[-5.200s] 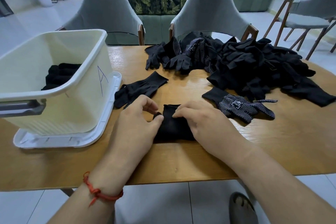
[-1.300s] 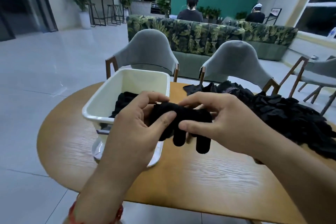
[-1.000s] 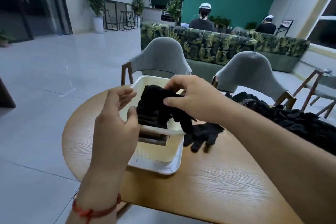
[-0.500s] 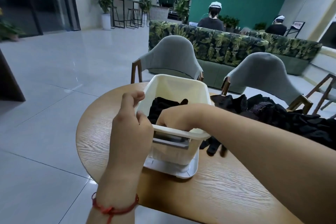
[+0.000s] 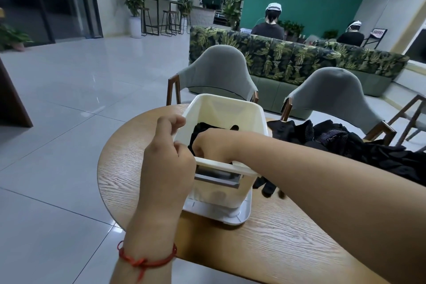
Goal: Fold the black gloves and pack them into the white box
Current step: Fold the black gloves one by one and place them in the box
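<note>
The white box (image 5: 230, 110), at the counter's (image 5: 276, 249) left edge, is gripped at its near-left rim by the curled fingers (image 5: 171, 122) of the left hand (image 5: 168, 159), and the black gloves (image 5: 202, 128) inside it are covered by the right hand (image 5: 214, 145), finger state indeterminable.

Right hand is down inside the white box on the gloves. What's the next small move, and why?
Probably release and lift the right hand out of the white box: it sits below the rim on the black gloves inside, the left hand is at the rim, and a loose pile waits on the table.
</note>
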Action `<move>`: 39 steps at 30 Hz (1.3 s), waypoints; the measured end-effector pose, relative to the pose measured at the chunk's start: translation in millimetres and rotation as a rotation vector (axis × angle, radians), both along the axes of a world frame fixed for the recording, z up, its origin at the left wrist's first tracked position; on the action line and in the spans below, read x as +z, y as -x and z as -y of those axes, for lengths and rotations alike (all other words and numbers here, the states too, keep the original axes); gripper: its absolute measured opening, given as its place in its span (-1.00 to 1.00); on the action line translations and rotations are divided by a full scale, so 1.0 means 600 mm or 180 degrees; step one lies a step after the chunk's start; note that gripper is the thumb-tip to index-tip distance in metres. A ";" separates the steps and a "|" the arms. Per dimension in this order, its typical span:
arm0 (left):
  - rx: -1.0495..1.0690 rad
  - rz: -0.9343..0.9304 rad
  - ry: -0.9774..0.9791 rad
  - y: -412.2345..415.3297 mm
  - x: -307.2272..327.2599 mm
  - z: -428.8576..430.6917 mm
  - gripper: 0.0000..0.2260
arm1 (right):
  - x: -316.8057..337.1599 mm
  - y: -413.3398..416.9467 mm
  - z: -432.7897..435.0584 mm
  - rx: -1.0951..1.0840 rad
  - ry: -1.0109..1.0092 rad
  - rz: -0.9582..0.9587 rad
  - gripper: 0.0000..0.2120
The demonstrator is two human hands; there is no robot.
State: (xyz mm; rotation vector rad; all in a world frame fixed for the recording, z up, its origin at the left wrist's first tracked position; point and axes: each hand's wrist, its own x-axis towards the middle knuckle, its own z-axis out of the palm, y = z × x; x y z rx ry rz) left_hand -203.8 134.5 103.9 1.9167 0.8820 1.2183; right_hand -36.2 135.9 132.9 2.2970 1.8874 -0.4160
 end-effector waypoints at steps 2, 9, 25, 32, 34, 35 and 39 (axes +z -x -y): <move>0.0009 -0.0018 -0.0016 0.001 0.001 0.002 -0.59 | -0.003 -0.001 -0.001 -0.0019 -0.0032 -0.0018 -0.94; 0.0081 -0.0172 -0.0144 -0.005 0.007 0.015 -0.62 | 0.029 -0.014 0.032 -0.0086 -0.0067 -0.0203 -0.87; -0.1140 -0.0442 -0.1261 -0.109 0.031 0.190 -0.62 | 0.075 -0.153 0.373 -0.1433 -0.2198 -0.0969 -0.48; -0.1557 -0.0890 -0.1115 -0.190 -0.015 0.237 -0.62 | -0.038 -0.248 0.514 -0.2429 -0.2800 -0.1559 -0.50; -0.1598 -0.0964 -0.1055 -0.211 -0.031 0.241 -0.62 | -0.069 -0.270 0.534 -0.2673 -0.2942 -0.1672 -0.49; -0.1607 -0.1023 -0.1031 -0.218 -0.040 0.242 -0.62 | -0.083 -0.278 0.539 -0.2750 -0.2972 -0.1686 -0.50; -0.1573 -0.1407 -0.1012 -0.263 -0.077 0.238 -0.62 | -0.130 -0.314 0.522 -0.2661 -0.2852 -0.1675 -0.55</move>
